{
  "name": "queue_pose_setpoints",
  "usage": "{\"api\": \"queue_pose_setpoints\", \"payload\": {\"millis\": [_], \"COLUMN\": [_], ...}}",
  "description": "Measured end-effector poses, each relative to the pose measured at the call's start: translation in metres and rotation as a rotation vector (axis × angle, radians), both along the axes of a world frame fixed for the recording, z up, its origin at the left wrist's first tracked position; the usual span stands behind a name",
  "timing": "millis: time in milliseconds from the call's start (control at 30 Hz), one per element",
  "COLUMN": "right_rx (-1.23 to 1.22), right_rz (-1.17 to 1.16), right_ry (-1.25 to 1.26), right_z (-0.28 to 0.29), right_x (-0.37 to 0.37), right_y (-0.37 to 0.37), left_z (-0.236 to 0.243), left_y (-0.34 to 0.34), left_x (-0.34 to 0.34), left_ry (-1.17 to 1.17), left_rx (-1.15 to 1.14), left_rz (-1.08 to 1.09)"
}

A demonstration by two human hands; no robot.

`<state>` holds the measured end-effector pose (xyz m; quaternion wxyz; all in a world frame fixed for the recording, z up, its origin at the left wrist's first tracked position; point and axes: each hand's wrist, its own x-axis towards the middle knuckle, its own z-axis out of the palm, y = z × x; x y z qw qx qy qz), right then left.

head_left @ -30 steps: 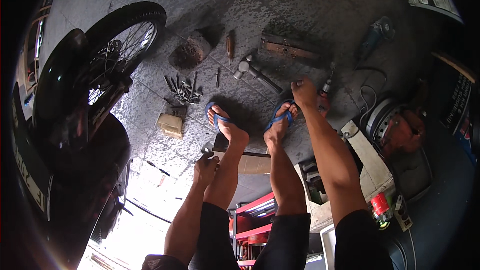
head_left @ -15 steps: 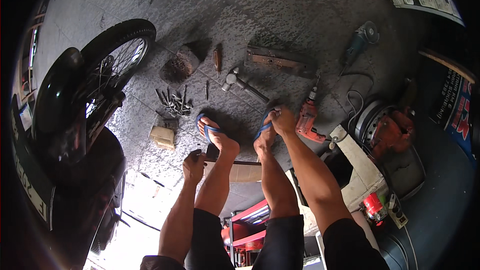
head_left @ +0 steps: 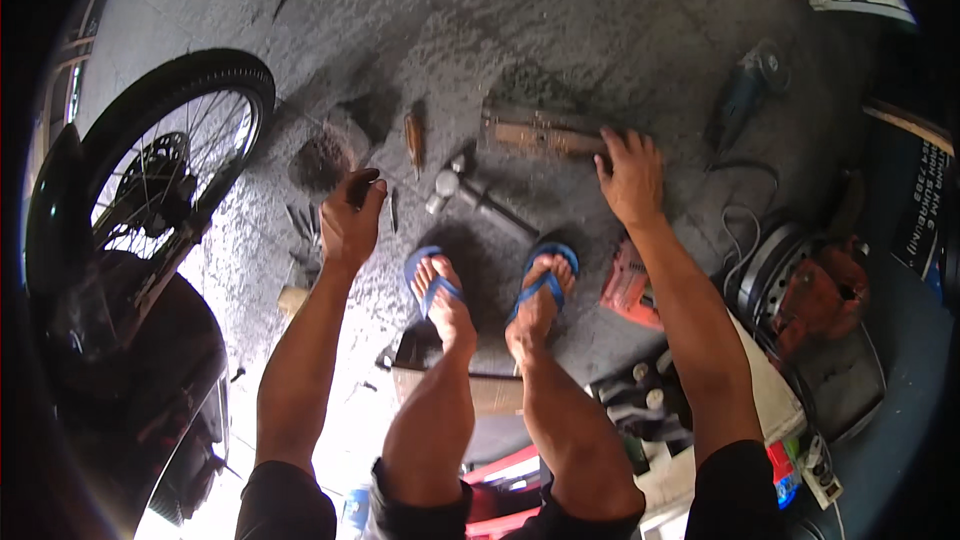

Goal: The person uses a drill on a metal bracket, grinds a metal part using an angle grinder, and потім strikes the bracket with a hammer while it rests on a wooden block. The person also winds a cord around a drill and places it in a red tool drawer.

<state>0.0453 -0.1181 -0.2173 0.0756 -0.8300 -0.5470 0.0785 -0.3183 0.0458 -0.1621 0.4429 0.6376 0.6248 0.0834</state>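
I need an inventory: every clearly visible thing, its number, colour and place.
motorcycle: 1, black, left
rusty bar: 1, brown, upper centre
hammer: 1, grey, centre
handled tool: 1, brown, above hammer
rough block: 1, brown, upper left
metal pins: several, dark, below block
box: 1, tan, below pins
drill: 1, red, centre right
grinder: 1, bluish, upper right
metal part: 1, red, right
power strip: 1, whitish, lower right
shelf: 1, red, bottom
flip-flops: 2, blue, below hammer
left hand: 1, bare, near pins
right hand: 1, bare, at bar end
legs: 2, bare, bottom centre
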Motion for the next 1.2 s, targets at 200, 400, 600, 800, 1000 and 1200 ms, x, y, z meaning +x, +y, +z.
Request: {"api": "queue_pose_setpoints", "payload": {"millis": [200,400,600,800,1000,1200], "right_rx": [-0.049,-0.324,-0.206,-0.006,0.166,0.253], "right_rz": [0.207,-0.129,-0.255,-0.461,-0.693,-0.669], "right_ry": [-0.001,0.462,0.325,0.430,0.809,0.583], "right_z": [-0.011,0.013,0.053,0.043,0.103,0.074], "right_x": [0.003,0.016,-0.006,-0.022,-0.076,0.001], "right_y": [0.007,0.021,-0.038,-0.139,-0.178,-0.233], "left_z": [-0.024,-0.011,0.048,0.113,0.186,0.225], "left_y": [0.032,0.030,-0.025,-0.120,-0.132,-0.147], "left_x": [0.054,0.091,0.080,0.044,-0.005,0.004], "left_ry": [-0.287,-0.459,-0.591,-0.578,-0.421,-0.407], "left_rx": [0.148,0.179,0.112,-0.014,0.030,0.103], "left_rz": [-0.057,-0.054,-0.139,-0.651,-1.117,-1.113]}}
